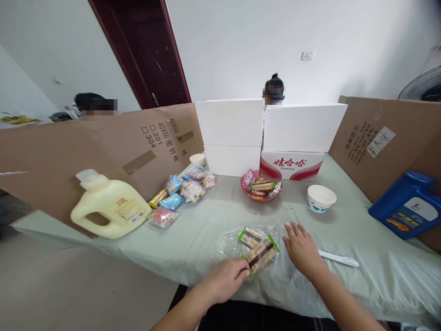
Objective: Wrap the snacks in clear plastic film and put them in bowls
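My left hand (pixel 229 278) is closed on the near corner of a wrapped snack bar (pixel 263 256) with green ends and a dark middle band. A second wrapped snack bar (pixel 252 239) lies partly beneath it. Under both spreads a clear plastic bag (pixel 223 243), flat on the cloth. To the right, my right hand (pixel 302 248) is palm down with its fingers stretched out, beside the bag's right edge; it holds nothing I can see. A white plastic handle (pixel 341 259) sticks out from behind that hand, its other end hidden.
A pink bowl (pixel 260 197) of snacks stands ahead, with a paper bowl (pixel 320 198) to its right. Bagged snacks (pixel 172 201) and a yellow jug (pixel 110 207) are left; a blue bottle (pixel 408 204) is right. Cardboard (pixel 144 147) and white boxes (pixel 230 124) wall the table; two people are behind.
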The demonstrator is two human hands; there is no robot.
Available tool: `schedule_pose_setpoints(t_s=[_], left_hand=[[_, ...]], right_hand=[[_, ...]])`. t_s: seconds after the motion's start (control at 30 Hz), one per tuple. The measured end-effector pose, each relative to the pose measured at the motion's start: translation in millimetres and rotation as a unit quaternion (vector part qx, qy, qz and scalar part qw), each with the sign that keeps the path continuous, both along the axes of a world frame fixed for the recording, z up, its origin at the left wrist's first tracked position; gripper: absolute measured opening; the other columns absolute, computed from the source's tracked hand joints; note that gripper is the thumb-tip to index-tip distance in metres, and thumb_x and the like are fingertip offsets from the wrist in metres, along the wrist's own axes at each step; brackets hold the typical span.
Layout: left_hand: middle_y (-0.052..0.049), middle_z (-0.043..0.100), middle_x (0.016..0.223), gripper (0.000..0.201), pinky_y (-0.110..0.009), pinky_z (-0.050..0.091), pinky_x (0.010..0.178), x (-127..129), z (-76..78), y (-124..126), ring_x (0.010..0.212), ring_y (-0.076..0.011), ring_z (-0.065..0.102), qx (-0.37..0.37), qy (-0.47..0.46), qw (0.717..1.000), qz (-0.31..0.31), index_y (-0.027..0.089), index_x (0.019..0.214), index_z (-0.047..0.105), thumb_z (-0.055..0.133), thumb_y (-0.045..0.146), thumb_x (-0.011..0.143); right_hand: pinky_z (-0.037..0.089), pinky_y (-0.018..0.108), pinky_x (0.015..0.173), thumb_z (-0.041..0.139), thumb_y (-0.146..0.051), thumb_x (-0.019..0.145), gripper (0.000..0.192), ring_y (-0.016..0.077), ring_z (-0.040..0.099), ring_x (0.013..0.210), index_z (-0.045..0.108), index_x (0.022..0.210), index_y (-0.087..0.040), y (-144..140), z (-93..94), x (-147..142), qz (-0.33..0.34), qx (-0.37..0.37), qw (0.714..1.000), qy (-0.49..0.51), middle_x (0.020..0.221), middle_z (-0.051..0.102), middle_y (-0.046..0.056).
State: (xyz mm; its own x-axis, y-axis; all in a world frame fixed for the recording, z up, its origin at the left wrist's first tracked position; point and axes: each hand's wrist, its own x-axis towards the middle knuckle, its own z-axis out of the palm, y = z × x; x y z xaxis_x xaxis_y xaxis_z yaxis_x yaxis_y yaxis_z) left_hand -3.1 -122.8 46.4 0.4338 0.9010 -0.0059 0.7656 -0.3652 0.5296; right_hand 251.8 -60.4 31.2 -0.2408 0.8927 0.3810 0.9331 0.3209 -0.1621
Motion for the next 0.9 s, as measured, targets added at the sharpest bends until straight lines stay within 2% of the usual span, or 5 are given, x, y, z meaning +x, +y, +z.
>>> schedule_pose_setpoints(t_s=[0.2, 0.4, 0.6, 0.77, 0.9], left_hand=[[-0.006, 0.065, 0.111, 0.024, -0.039, 0.046, 0.093, 18, 2.8, 34, 0.107, -0.0242, 0.057, 0.128, -0.041, 0.990, -0.043, 0.024, 0.105, 0.065, 0.063, 0.022, 0.080], [-0.015, 0.054, 0.133, 0.088, -0.053, 0.036, 0.102, 23, -7.3, 75, 0.126, -0.0390, 0.045, 0.107, 0.078, 0.989, -0.073, 0.022, 0.129, 0.054, 0.085, 0.052, 0.052], [-0.009, 0.065, 0.101, 0.067, -0.042, 0.045, 0.087, 4, 2.6, 70, 0.100, -0.0330, 0.059, 0.098, 0.092, 0.990, -0.038, 0.023, 0.109, 0.064, 0.088, 0.040, 0.049], [0.000, 0.064, 0.088, 0.043, -0.025, 0.045, 0.066, -23, 13.8, 71, 0.079, -0.0216, 0.061, -0.063, 0.036, 0.997, -0.022, 0.022, 0.090, 0.064, 0.083, 0.028, 0.052], [0.004, 0.065, 0.084, 0.040, -0.022, 0.045, 0.063, -38, 40.7, 103, 0.077, -0.0176, 0.061, -0.133, -0.059, 0.989, -0.011, 0.020, 0.094, 0.060, 0.077, 0.028, 0.059]], right_hand=[[0.049, 0.034, 0.080, 0.039, -0.020, 0.095, 0.024, 0.0195, 0.060, 0.088, 0.063, 0.098, -0.021, -19, 20.2, -28, 0.184, -0.034, 0.979, 0.077, 0.090, 0.067, 0.006], [0.044, 0.040, 0.099, 0.045, -0.035, 0.094, 0.041, 0.0232, 0.053, 0.119, 0.050, 0.130, -0.016, -7, -27.1, -11, 0.146, -0.024, 0.987, 0.054, 0.127, 0.059, 0.012], [0.030, 0.050, 0.109, 0.051, -0.063, 0.083, 0.085, 0.0316, 0.027, 0.140, 0.029, 0.148, -0.013, -5, -65.2, 15, 0.173, -0.021, 0.984, -0.045, 0.150, 0.035, 0.016], [0.025, 0.051, 0.110, 0.052, -0.068, 0.079, 0.090, 0.0329, 0.022, 0.142, 0.029, 0.148, -0.015, -6, -69.1, 12, 0.165, -0.031, 0.985, -0.044, 0.151, 0.033, 0.016], [0.020, 0.050, 0.113, 0.049, -0.071, 0.079, 0.091, 0.0324, 0.019, 0.143, 0.027, 0.149, -0.017, -7, -63.1, 10, 0.158, -0.085, 0.983, -0.036, 0.154, 0.027, 0.014]])
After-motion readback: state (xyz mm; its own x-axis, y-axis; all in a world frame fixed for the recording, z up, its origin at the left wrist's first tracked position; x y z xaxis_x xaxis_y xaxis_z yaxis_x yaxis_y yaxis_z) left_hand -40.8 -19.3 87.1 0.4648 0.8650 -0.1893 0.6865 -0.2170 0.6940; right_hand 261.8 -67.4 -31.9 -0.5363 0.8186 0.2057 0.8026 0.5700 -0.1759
